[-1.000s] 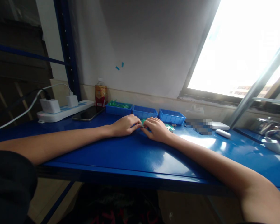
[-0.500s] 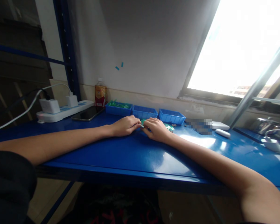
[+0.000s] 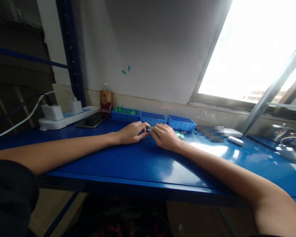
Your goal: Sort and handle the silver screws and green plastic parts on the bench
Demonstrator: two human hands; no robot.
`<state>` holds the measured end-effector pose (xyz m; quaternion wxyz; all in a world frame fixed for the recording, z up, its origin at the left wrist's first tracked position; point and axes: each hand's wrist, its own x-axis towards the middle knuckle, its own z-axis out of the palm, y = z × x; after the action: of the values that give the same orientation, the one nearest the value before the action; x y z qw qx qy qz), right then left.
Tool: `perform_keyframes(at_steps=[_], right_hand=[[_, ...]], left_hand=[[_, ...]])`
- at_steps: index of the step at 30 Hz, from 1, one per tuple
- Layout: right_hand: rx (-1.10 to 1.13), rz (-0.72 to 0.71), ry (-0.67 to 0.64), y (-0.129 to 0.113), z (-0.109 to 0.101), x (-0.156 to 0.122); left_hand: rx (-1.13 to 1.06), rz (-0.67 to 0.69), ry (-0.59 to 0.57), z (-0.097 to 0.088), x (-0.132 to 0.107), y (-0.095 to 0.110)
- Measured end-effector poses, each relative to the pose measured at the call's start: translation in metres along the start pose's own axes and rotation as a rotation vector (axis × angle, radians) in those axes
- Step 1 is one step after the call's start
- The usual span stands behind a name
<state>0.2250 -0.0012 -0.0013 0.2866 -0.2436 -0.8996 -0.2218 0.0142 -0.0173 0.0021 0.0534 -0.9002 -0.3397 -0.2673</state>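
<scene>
My right hand point(image 3: 165, 135) is closed, pinching a small grey-white piece point(image 3: 149, 130) between thumb and fingers; its exact kind is too small to make out. Facing it, my left hand point(image 3: 132, 133) has its thumb and index finger parted, with a gap between them, their tips close beside the piece's free end. Both forearms rest along the blue tabletop point(image 3: 128, 161). Behind my right hand, partly covered by it, lies a green-and-white packet point(image 3: 179, 135). A bit of green also shows between the hands.
Three blue bins line the wall: a left bin point(image 3: 125, 117) of green strips, a middle bin point(image 3: 153, 119), and a right bin point(image 3: 182, 123). To the left are a bottle point(image 3: 106, 98), a phone point(image 3: 93, 120) and a power strip point(image 3: 69, 118). A white case point(image 3: 235, 141) lies right.
My left thumb and index finger have parted from their pinch, the index finger lifting. The small piece stays in my right hand, which has barely moved.
</scene>
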Motion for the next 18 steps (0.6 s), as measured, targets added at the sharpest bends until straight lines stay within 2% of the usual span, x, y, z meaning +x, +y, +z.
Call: perform_keyframes(at_steps=[5, 11, 18], right_hand=[[0.005, -0.018, -0.040, 0.0005, 0.0000, 0.0005], [0.082, -0.026, 0.012, 0.0010, 0.0010, -0.0010], [0.044, -0.037, 0.041, 0.0003, 0.0008, -0.0013]], left_hand=[[0.031, 0.009, 0.007, -0.0017, 0.0002, 0.0021], [0.070, 0.010, -0.014, -0.0028, 0.0015, 0.0031], [0.052, -0.004, -0.008, -0.0018, 0.0008, 0.0025]])
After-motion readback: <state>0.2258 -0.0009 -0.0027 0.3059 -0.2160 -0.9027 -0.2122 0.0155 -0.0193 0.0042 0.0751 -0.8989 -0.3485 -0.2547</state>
